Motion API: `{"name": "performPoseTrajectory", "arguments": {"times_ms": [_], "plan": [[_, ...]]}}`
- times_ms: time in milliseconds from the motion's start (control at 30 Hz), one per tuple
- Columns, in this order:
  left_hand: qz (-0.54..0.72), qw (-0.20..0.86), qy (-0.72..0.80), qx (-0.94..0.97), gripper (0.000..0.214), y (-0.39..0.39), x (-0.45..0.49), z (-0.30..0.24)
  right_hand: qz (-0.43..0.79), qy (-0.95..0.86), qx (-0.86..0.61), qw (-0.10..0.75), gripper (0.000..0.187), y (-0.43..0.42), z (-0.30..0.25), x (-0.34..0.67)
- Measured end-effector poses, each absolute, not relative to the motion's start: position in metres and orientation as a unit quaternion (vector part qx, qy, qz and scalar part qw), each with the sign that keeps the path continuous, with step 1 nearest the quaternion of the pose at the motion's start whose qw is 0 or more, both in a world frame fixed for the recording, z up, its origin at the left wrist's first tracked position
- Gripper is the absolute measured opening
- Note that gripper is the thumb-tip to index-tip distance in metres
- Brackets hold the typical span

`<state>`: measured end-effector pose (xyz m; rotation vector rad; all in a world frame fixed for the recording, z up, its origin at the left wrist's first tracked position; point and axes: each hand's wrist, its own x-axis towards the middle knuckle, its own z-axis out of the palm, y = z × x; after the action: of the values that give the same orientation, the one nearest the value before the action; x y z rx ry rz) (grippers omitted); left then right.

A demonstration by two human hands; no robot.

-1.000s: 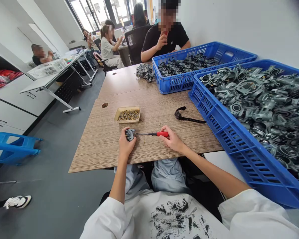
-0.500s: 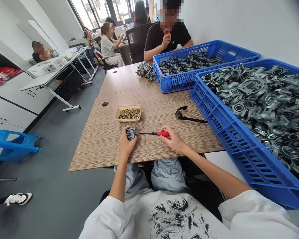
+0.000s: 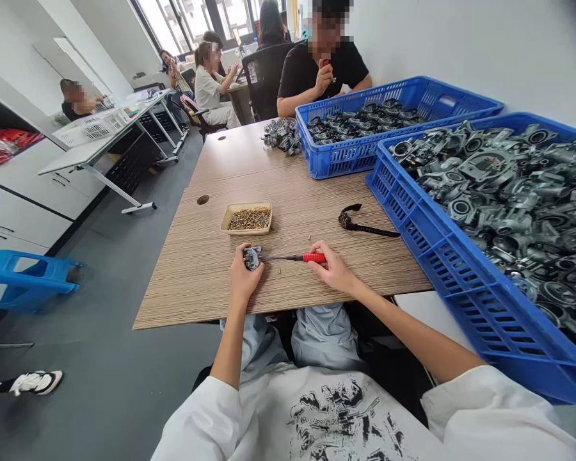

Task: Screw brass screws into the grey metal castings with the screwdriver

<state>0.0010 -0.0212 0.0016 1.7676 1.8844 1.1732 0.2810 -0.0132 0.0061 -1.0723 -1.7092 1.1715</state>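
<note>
metal part (image 3: pixel 251 258) sits near the front edge of a wood-grain table (image 3: pixel 211 282), gripped in the closed left hand (image 3: pixel 244 276). right hand (image 3: pixel 333 269) is closed around a red-handled screwdriver (image 3: pixel 297 258), its tip at the part. a loose screw (image 3: pixel 280 271) lies between the hands. behind is a tray (image 3: pixel 248 218) of screws, a black strap (image 3: pixel 360 225), and two blue crates (image 3: pixel 441 275) of metal castings by a white wall. other people sit at desks beyond; the floor is grey.
</note>
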Motion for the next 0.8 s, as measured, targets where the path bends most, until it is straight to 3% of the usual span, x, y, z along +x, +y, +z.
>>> {"name": "performPoseTrajectory", "arguments": {"times_ms": [800], "plan": [[0.388, 0.132, 0.643, 0.646, 0.058, -0.0197, -0.0009, -0.0035, 0.461, -0.652, -0.462, 0.386, 0.028, -0.0127, 0.0029, 0.2826]]}}
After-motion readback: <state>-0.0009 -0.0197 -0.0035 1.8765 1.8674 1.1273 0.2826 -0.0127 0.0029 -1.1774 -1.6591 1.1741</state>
